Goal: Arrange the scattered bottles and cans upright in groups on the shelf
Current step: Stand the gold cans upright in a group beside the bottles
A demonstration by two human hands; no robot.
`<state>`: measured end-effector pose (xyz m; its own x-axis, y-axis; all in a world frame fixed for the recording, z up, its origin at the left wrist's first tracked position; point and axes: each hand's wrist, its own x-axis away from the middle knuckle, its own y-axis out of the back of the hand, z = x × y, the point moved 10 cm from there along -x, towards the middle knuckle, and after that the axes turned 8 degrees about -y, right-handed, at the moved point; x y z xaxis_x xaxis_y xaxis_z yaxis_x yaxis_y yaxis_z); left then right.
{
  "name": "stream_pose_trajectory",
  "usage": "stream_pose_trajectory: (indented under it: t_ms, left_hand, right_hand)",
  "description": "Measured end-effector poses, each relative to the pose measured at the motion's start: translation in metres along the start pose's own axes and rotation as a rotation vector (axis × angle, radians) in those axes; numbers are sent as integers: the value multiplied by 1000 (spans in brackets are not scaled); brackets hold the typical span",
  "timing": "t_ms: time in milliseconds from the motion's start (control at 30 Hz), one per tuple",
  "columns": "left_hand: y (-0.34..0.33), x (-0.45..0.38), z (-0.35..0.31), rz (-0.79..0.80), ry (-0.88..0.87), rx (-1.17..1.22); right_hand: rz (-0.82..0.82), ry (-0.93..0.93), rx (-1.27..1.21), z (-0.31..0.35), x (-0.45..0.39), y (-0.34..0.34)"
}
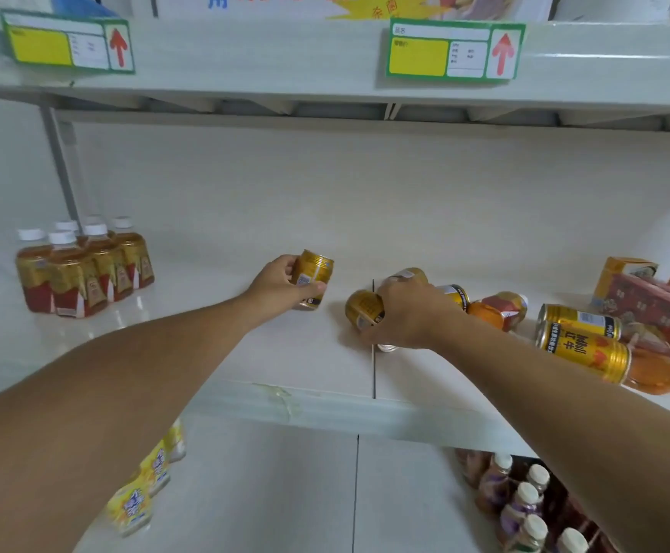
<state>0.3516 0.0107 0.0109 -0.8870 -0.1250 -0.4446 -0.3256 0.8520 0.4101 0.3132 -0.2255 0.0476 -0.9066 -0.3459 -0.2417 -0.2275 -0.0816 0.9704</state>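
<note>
The right hand (401, 313) is clamped down over a gold can (363, 309) lying on its side mid-shelf, fingers wrapped across its body. The left hand (281, 283) grips another can (313, 273) round the wall, tilted and seemingly just off the shelf (305, 353).

These cans look rigid, smooth and a bit slick, probably full and fairly heavy for their size; they would roll if let go sideways, so a grip round the middle suits them best.

Right of the hands more cans (576, 333) lie toppled, one atop an orange bottle (656, 373), with another bottle (500, 309) wedged between. Pulling one out could set the rest rolling towards the edge. Cartons (652, 301) crowd the far right.

Far left, a group of tea bottles (82, 269) stands upright already, well apart. The stretch between is bare, room enough for a can group.
</note>
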Motion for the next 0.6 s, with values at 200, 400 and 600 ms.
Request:
stream_pose_trajectory:
  t_ms: [200,400,600]
  left_hand:
    - [6,19,16,37,84,179]
    - [6,32,21,76,111,214]
    - [5,36,21,61,106,209]
  right_hand:
    - [138,7,-48,9,0,-8]
    - [69,28,-77,11,-3,-12]
    - [31,17,-96,11,-3,-17]
